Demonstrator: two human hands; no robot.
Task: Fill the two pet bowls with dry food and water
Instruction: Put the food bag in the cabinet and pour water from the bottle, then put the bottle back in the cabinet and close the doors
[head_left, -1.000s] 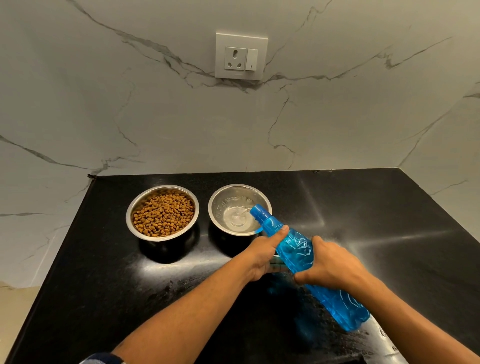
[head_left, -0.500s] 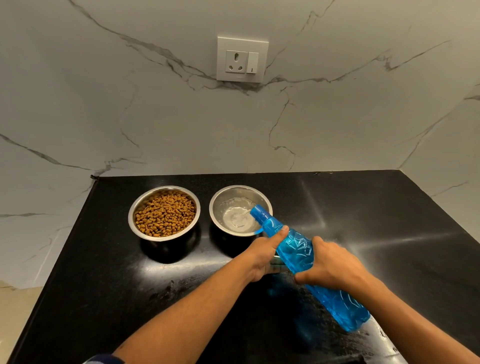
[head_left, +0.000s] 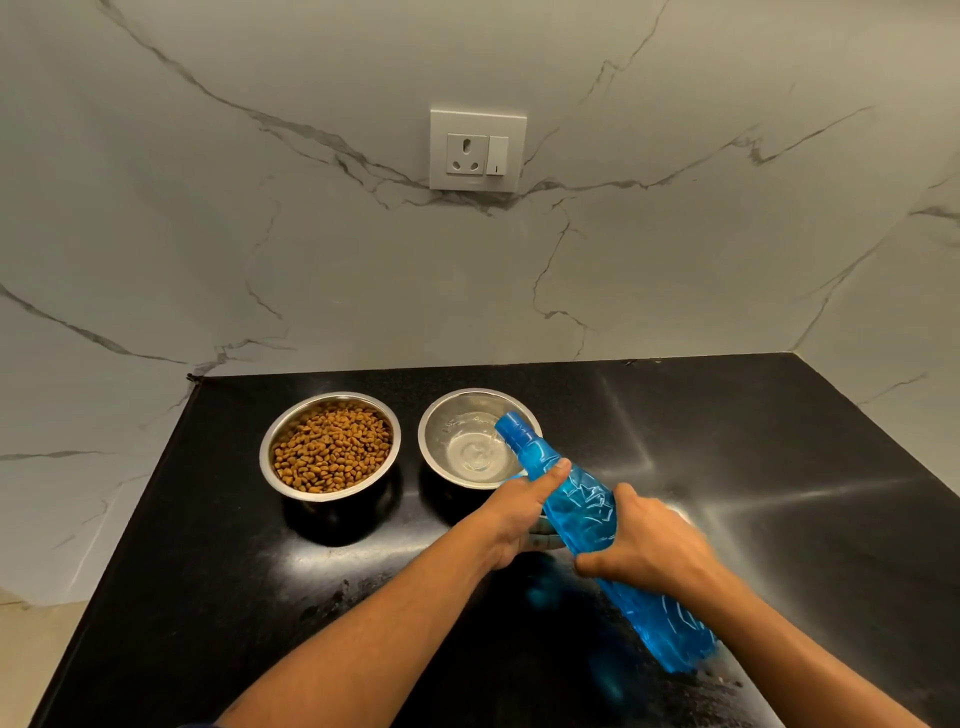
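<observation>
Two steel bowls stand side by side on the black counter (head_left: 753, 467). The left bowl (head_left: 270, 470) is full of brown dry food (head_left: 332, 449). The right bowl (head_left: 434, 457) holds some clear water. A blue plastic bottle (head_left: 587, 512) is tilted with its mouth over the right bowl's rim. My left hand (head_left: 514, 512) grips the bottle near its neck, thumb along the top. My right hand (head_left: 649, 543) grips the bottle's middle. The bottle's base points toward the lower right.
A marble-patterned wall rises behind the counter, with a white socket and switch plate (head_left: 478, 150) above the bowls. A side wall meets the counter on the right. The counter's left edge (head_left: 156, 478) drops to the floor.
The bottle stays tilted over the right bowl in both hands, and the water in that bowl has risen slightly. The view has shifted a little.
</observation>
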